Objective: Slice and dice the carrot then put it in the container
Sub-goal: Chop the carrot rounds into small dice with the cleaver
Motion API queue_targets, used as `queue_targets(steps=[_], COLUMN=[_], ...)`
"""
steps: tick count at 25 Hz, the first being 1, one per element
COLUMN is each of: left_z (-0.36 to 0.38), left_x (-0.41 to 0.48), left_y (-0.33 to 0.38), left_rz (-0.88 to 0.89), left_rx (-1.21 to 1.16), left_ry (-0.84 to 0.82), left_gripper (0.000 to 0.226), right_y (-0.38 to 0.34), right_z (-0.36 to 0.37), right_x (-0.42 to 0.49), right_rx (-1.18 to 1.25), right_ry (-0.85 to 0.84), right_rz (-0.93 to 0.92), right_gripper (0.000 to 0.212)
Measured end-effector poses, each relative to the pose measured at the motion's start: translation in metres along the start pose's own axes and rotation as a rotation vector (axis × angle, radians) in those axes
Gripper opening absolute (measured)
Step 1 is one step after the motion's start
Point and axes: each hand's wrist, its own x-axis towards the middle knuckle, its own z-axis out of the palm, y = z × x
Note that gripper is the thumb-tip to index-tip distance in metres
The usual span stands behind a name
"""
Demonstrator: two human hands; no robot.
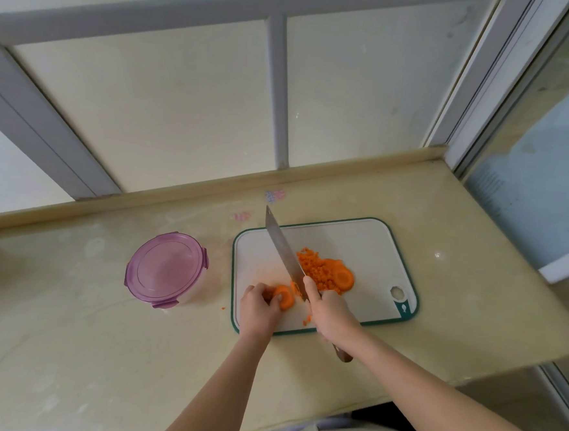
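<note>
**Q:** When the head view looked down on the counter [99, 337], what was each hand doing?

**A:** My left hand [258, 306] gripped the carrot piece [285, 296] with curled fingers. It pinned the piece to the cutting board [358, 240] near the board's left front corner. My right hand [332, 311] was wrapped round the knife [282, 249] where handle meets blade, with one finger laid forward along the blade. The brown end of the handle stuck out behind my wrist. The two hands worked close together, with only the carrot piece and the blade heel between them.

**Q:** How did the blade stand?

**A:** Its tip was raised and pointed away from me, past the board's far left corner. Its heel sat low, just to the right of the carrot piece. I could not tell whether the edge touched the carrot.

**Q:** Where was the cut material?

**A:** The diced carrot [320, 268] lay heaped mid-board, just right of the blade. The round slices [343, 277] lay against the right side of that heap. A few small bits [308, 319] lay at the board's near edge beside my right hand. One crumb [223, 308] lay on the counter just left of the board.

**Q:** And the container?

**A:** The container [166, 271] was round and clear, and its purple clip lid was on. It stood on the counter to the left of the board, apart from it.
</note>
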Motion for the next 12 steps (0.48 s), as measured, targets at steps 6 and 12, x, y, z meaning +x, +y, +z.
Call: queue_targets(steps=[6, 12], left_z=[0.001, 0.002], left_x=[-0.002, 0.000], left_y=[0.000, -0.002], left_rz=[0.000, 0.014], left_rx=[-0.007, -0.005], left_ry=[0.014, 0.023], left_gripper=[0.010, 0.010], right_y=[0.006, 0.010], right_z=[-0.003, 0.006], right_x=[-0.017, -0.012], right_rx=[-0.027, -0.086], right_ry=[-0.073, -0.091], right_rz=[0.047, 0.093], right_gripper=[0.059, 0.060])
